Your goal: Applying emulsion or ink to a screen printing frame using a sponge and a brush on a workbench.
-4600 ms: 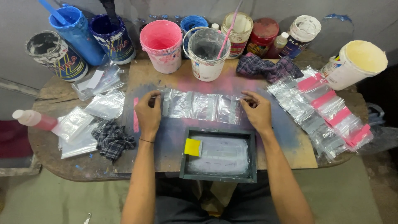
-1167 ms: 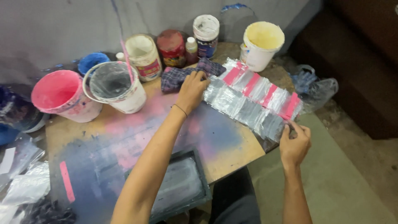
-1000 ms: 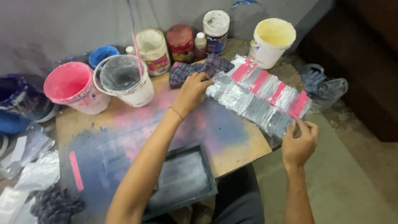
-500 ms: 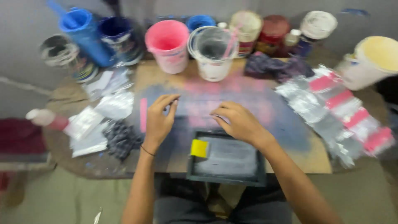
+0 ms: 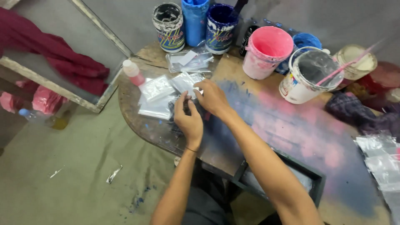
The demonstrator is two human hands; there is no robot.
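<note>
1. Both hands meet at the left edge of the paint-stained round wooden tabletop (image 5: 266,125), over a loose pile of small clear plastic bags (image 5: 160,89).
2. The left hand (image 5: 189,121) has its fingers curled, seemingly pinching one bag; the right hand (image 5: 212,98) closes its fingertips on a bag's edge.
3. The bags look light, limp and slippery; a pinch at an edge or corner should hold best.
4. The hands hide the pinched bags. Motion blur softens the pink plastic bucket (image 5: 266,52) and the white bucket (image 5: 306,75).
</note>
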